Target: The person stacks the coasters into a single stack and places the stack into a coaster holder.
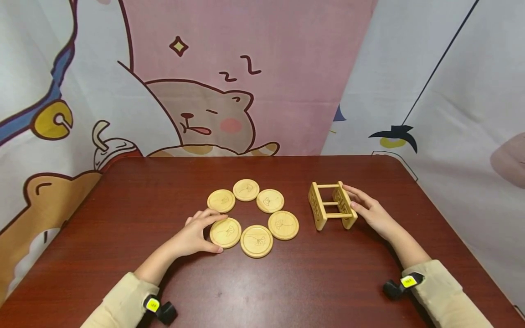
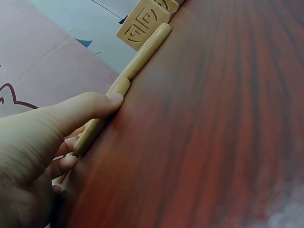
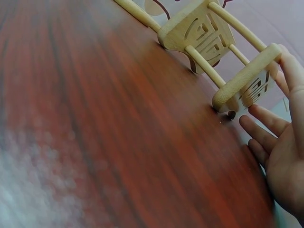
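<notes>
Six round wooden coasters with engraved leaf patterns lie flat in a ring on the table. My left hand (image 1: 197, 233) holds the front-left coaster (image 1: 225, 233) by its edge, thumb at the near side and fingers at the far side. The left wrist view shows the thumb (image 2: 90, 108) on that coaster's rim. To the right stands a wooden coaster rack (image 1: 331, 206), with two cut-out side panels joined by rods and nothing in it. My right hand (image 1: 371, 212) touches its right panel with extended fingers; in the right wrist view the fingers (image 3: 266, 135) are beside that panel (image 3: 249, 76).
The dark red-brown wooden table (image 1: 246, 291) spreads around the coasters and rack. Behind its far edge hangs a cartoon-printed cloth (image 1: 295, 91). The front coaster (image 1: 256, 241) lies close beside the held one, and the right coaster (image 1: 283, 225) is nearest the rack.
</notes>
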`<action>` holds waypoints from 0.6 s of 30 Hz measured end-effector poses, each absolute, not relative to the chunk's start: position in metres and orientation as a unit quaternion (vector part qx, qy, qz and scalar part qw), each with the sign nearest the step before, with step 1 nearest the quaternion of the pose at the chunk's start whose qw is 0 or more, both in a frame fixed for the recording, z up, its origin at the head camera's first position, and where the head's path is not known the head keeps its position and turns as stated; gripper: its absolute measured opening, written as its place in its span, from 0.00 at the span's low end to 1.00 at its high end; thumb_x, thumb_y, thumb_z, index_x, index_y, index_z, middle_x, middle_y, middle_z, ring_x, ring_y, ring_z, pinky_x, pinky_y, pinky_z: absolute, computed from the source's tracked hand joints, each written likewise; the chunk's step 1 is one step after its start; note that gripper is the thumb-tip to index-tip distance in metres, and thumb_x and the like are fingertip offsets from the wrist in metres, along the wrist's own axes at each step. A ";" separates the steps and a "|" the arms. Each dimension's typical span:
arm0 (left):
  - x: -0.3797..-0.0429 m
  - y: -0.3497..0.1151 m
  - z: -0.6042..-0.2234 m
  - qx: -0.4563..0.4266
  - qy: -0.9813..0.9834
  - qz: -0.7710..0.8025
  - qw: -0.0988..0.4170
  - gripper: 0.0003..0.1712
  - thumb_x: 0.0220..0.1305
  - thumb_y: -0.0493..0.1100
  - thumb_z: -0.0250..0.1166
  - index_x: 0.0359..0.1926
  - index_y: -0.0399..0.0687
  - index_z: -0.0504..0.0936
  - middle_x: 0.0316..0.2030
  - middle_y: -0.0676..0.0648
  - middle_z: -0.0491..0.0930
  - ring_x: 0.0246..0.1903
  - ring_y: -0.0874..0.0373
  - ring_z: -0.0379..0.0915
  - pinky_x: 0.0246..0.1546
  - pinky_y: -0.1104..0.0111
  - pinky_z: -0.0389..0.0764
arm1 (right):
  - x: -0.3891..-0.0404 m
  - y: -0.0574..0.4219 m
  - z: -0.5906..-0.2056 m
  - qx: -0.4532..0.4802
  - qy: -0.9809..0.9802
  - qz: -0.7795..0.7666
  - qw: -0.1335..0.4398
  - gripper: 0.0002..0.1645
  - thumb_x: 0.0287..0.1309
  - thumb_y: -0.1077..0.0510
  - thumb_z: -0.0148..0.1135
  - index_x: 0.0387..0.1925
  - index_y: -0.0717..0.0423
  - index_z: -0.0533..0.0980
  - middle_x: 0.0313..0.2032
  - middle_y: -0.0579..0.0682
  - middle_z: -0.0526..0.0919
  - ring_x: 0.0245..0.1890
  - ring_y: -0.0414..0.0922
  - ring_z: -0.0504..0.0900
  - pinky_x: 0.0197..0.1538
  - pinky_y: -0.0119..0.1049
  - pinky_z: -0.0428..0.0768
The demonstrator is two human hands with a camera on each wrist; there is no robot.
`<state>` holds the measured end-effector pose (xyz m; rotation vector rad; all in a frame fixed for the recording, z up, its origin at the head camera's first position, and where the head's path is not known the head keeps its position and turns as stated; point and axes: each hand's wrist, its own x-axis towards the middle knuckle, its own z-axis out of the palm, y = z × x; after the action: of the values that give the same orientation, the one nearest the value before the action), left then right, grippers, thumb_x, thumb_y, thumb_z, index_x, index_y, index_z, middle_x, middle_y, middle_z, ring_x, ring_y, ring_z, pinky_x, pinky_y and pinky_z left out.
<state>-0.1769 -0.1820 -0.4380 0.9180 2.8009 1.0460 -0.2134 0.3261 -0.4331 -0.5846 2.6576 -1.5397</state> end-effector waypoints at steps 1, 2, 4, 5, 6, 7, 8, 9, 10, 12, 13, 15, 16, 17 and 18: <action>-0.177 -0.182 -0.438 0.294 0.895 0.336 0.005 0.48 0.34 0.52 0.81 0.61 0.47 0.76 0.57 0.49 0.70 0.52 0.50 0.62 0.42 0.56 0.57 | -0.213 0.326 -0.433 -0.188 0.849 -0.493 0.007 0.31 0.71 0.59 0.48 0.72 0.51 0.57 0.63 0.64 0.66 0.54 0.31 0.69 0.49 0.24 0.69; -0.177 -0.182 -0.438 0.296 0.894 0.336 0.002 0.48 0.34 0.51 0.81 0.61 0.46 0.76 0.56 0.49 0.70 0.52 0.50 0.62 0.42 0.56 0.57 | -0.213 0.326 -0.433 -0.189 0.849 -0.493 0.006 0.31 0.71 0.59 0.48 0.72 0.51 0.57 0.63 0.64 0.66 0.54 0.30 0.69 0.49 0.24 0.69; -0.177 -0.182 -0.439 0.298 0.893 0.337 -0.002 0.48 0.33 0.50 0.81 0.61 0.45 0.76 0.56 0.50 0.71 0.52 0.50 0.63 0.43 0.56 0.57 | -0.213 0.326 -0.433 -0.190 0.848 -0.494 0.005 0.31 0.71 0.59 0.48 0.72 0.51 0.57 0.63 0.64 0.66 0.54 0.31 0.69 0.49 0.24 0.69; -0.178 -0.182 -0.439 0.301 0.892 0.336 -0.006 0.48 0.33 0.50 0.81 0.60 0.45 0.76 0.55 0.50 0.71 0.52 0.50 0.63 0.43 0.56 0.57 | -0.213 0.326 -0.434 -0.190 0.849 -0.494 0.005 0.31 0.71 0.59 0.48 0.72 0.51 0.57 0.63 0.64 0.66 0.54 0.30 0.69 0.50 0.24 0.68; -0.178 -0.182 -0.440 0.303 0.892 0.336 -0.007 0.47 0.33 0.50 0.81 0.60 0.44 0.76 0.55 0.50 0.71 0.52 0.50 0.63 0.43 0.55 0.57 | -0.213 0.326 -0.434 -0.190 0.849 -0.494 0.004 0.31 0.71 0.59 0.48 0.73 0.51 0.57 0.63 0.64 0.66 0.55 0.30 0.69 0.50 0.24 0.68; -0.178 -0.182 -0.440 0.305 0.891 0.336 -0.009 0.47 0.33 0.49 0.81 0.60 0.44 0.76 0.55 0.50 0.71 0.52 0.50 0.63 0.43 0.55 0.57 | -0.213 0.326 -0.434 -0.189 0.849 -0.493 0.004 0.31 0.71 0.59 0.48 0.73 0.50 0.57 0.63 0.64 0.66 0.55 0.30 0.69 0.50 0.24 0.68; -0.178 -0.182 -0.440 0.307 0.890 0.336 -0.010 0.47 0.33 0.49 0.81 0.60 0.43 0.76 0.55 0.50 0.71 0.52 0.50 0.63 0.43 0.55 0.58 | -0.214 0.326 -0.434 -0.189 0.849 -0.493 0.004 0.31 0.71 0.59 0.48 0.73 0.50 0.57 0.63 0.64 0.66 0.55 0.30 0.69 0.50 0.24 0.68; -0.178 -0.182 -0.440 0.308 0.890 0.337 -0.010 0.47 0.33 0.49 0.81 0.60 0.43 0.76 0.55 0.50 0.71 0.52 0.50 0.63 0.43 0.55 0.58 | -0.213 0.327 -0.434 -0.189 0.849 -0.493 0.004 0.31 0.71 0.59 0.48 0.73 0.51 0.57 0.63 0.64 0.66 0.55 0.30 0.69 0.50 0.24 0.68; -0.178 -0.182 -0.440 0.309 0.889 0.338 -0.010 0.48 0.33 0.49 0.81 0.60 0.43 0.76 0.55 0.50 0.71 0.53 0.50 0.63 0.43 0.55 0.58 | -0.213 0.327 -0.434 -0.189 0.850 -0.493 0.004 0.31 0.71 0.59 0.48 0.73 0.51 0.57 0.63 0.64 0.66 0.54 0.30 0.69 0.50 0.24 0.68; -0.178 -0.182 -0.439 0.310 0.888 0.340 -0.007 0.48 0.34 0.48 0.81 0.61 0.42 0.76 0.56 0.49 0.71 0.54 0.49 0.63 0.44 0.55 0.58 | -0.213 0.327 -0.434 -0.189 0.850 -0.492 0.004 0.31 0.72 0.59 0.48 0.72 0.51 0.57 0.63 0.64 0.66 0.54 0.30 0.69 0.50 0.24 0.68; -0.178 -0.183 -0.439 0.310 0.887 0.342 -0.006 0.48 0.34 0.48 0.81 0.61 0.42 0.76 0.56 0.49 0.71 0.54 0.49 0.63 0.45 0.54 0.59 | -0.213 0.327 -0.434 -0.188 0.850 -0.491 0.003 0.30 0.71 0.59 0.48 0.72 0.51 0.57 0.63 0.64 0.67 0.54 0.30 0.69 0.50 0.24 0.68; -0.178 -0.183 -0.439 0.311 0.885 0.346 -0.003 0.48 0.34 0.48 0.80 0.61 0.41 0.75 0.56 0.48 0.71 0.55 0.48 0.63 0.46 0.52 0.59 | -0.213 0.327 -0.434 -0.187 0.852 -0.489 0.003 0.30 0.71 0.59 0.48 0.72 0.51 0.57 0.63 0.64 0.67 0.54 0.30 0.70 0.50 0.24 0.68; -0.178 -0.183 -0.439 0.310 0.885 0.348 -0.002 0.47 0.35 0.48 0.80 0.61 0.41 0.75 0.57 0.48 0.70 0.56 0.48 0.63 0.47 0.49 0.60 | -0.213 0.327 -0.434 -0.187 0.852 -0.489 0.004 0.30 0.71 0.59 0.48 0.72 0.51 0.57 0.63 0.64 0.67 0.54 0.31 0.70 0.50 0.24 0.68; -0.177 -0.183 -0.438 0.310 0.883 0.352 -0.001 0.47 0.35 0.48 0.80 0.61 0.41 0.75 0.57 0.47 0.70 0.56 0.47 0.63 0.49 0.46 0.60 | -0.213 0.327 -0.434 -0.186 0.853 -0.488 0.004 0.30 0.71 0.59 0.48 0.72 0.51 0.57 0.63 0.64 0.67 0.54 0.31 0.69 0.50 0.24 0.68; -0.177 -0.183 -0.438 0.310 0.882 0.355 0.000 0.47 0.35 0.48 0.80 0.61 0.41 0.75 0.57 0.47 0.70 0.57 0.47 0.63 0.50 0.43 0.59 | -0.213 0.326 -0.434 -0.184 0.854 -0.487 0.004 0.30 0.71 0.58 0.48 0.72 0.51 0.57 0.63 0.64 0.67 0.54 0.31 0.69 0.50 0.24 0.68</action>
<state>-0.1772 -0.1829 -0.4384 0.9736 2.7709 1.1143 -0.2133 0.3264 -0.4338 -0.5775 2.6742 -1.5263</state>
